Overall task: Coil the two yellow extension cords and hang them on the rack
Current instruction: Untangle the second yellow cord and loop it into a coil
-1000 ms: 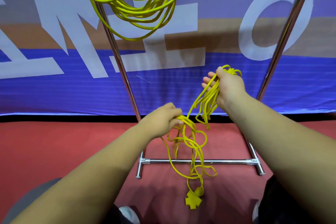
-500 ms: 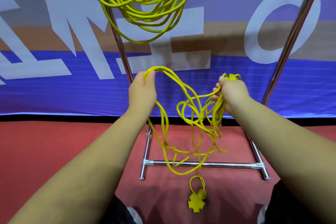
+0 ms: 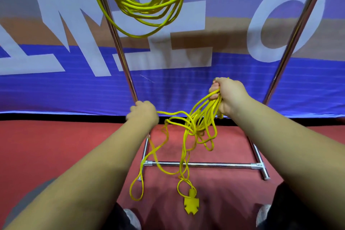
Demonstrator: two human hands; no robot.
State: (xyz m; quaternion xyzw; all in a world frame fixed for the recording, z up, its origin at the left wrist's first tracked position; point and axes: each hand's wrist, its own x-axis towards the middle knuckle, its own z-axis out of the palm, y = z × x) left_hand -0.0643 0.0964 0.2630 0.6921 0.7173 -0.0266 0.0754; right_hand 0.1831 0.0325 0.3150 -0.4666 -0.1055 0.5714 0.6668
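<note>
Right hand (image 3: 226, 97) grips a bunch of cord (image 3: 197, 125) loops; left hand (image 3: 142, 113) pinches one strand off to the side. Slack dangles between them to the floor (image 3: 56, 145), by the rack (image 3: 205, 164).

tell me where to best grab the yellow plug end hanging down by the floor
Likely best: pinch the yellow plug at its narrow neck, where the cord enters, not the wide lobed head. Come from above-left with the left hand, since the right hand holds the bundled loops. Stay below the small loop just above it.
</note>
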